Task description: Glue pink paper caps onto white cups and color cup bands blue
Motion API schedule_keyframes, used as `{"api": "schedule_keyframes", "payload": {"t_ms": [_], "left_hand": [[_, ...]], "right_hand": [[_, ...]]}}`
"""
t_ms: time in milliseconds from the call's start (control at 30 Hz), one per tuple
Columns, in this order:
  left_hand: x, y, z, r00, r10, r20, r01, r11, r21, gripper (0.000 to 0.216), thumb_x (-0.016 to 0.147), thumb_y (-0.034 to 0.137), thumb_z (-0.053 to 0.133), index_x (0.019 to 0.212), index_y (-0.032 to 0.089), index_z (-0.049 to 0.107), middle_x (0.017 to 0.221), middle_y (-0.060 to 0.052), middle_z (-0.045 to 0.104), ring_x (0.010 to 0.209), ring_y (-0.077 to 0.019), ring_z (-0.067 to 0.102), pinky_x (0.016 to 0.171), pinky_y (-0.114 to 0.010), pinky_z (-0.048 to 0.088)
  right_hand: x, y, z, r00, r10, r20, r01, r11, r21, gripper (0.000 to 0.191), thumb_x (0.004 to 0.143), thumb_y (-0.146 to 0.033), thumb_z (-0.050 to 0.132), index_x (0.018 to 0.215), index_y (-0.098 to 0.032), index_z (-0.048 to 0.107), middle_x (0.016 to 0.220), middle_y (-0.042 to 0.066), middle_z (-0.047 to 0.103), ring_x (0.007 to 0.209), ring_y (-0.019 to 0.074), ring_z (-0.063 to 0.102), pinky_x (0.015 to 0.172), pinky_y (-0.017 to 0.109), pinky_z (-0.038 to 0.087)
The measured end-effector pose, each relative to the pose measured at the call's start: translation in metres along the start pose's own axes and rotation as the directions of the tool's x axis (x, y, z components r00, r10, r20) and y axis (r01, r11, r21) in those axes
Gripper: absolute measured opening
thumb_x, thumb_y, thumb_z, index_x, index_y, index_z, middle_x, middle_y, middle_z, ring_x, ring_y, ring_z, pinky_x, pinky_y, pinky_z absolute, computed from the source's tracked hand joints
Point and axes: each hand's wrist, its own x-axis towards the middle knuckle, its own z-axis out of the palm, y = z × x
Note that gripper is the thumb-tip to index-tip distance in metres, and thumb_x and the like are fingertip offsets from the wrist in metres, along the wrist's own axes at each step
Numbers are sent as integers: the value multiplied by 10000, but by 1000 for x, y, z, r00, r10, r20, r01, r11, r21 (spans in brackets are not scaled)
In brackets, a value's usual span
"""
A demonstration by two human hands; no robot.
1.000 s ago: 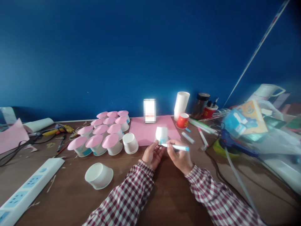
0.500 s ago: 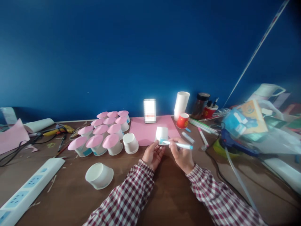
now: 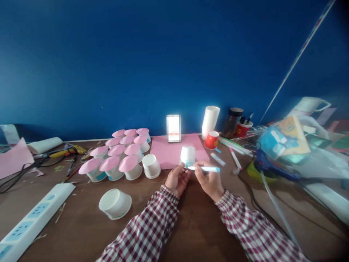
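Note:
A white paper cup (image 3: 188, 154) stands upside down at the near edge of a pink sheet (image 3: 166, 156), with blue colouring low on its side. The thumb and fingers of my left hand (image 3: 178, 180) grip its rim from the near left. In my right hand (image 3: 209, 182) is a white and light-blue marker (image 3: 204, 169), held like a pen. Its tip touches or nearly touches the lower part of the cup; I cannot tell which. Two plain white cups, one beside the rows (image 3: 151, 165) and one nearer (image 3: 116, 203), stand upside down to the left.
Several cups with pink cone tops (image 3: 110, 163) stand in rows at left. A power strip (image 3: 38, 214) lies front left. Behind the pink sheet are a phone-like blurred screen (image 3: 173, 129), a white cup stack (image 3: 210, 122) and a red cup (image 3: 212, 140). A blue glue gun (image 3: 275, 169) lies right.
The marker has tilted flatter and its tip has shifted slightly lower on the cup. My right hand has moved a little left. My left hand keeps its place.

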Motion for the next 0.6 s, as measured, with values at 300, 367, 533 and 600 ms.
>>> {"api": "schedule_keyframes", "payload": {"t_ms": [300,367,533,600], "left_hand": [[-1,1,3,998,6,-57,-8,1000,-28,38,784,117,587,796,82,596,695,-53,641,633,-107,623,653,-219,556],[-1,1,4,998,1,-58,-3,999,-36,44,788,116,581,806,80,599,703,-55,646,635,-106,625,642,-216,555],[-2,2,4,998,-13,-65,8,997,-71,59,804,116,559,791,80,604,677,-53,649,619,-102,622,669,-221,554],[-2,3,4,998,-15,-66,10,997,-75,63,805,114,557,793,78,606,671,-55,650,622,-106,625,678,-221,552]], "right_hand": [[5,0,-2,988,112,-110,-106,993,56,193,837,-278,475,710,-172,575,535,-8,566,460,115,517,436,221,429],[6,-2,-3,986,108,-125,-99,992,73,184,846,-274,470,749,-165,583,585,6,598,514,126,561,484,231,465],[3,-1,-3,991,-79,-112,75,996,-39,160,829,-235,517,934,-169,618,880,75,670,828,188,630,747,311,516],[2,0,-3,988,-130,-81,124,989,-76,165,828,-227,520,945,-174,622,905,75,671,856,192,630,771,319,514]]}}
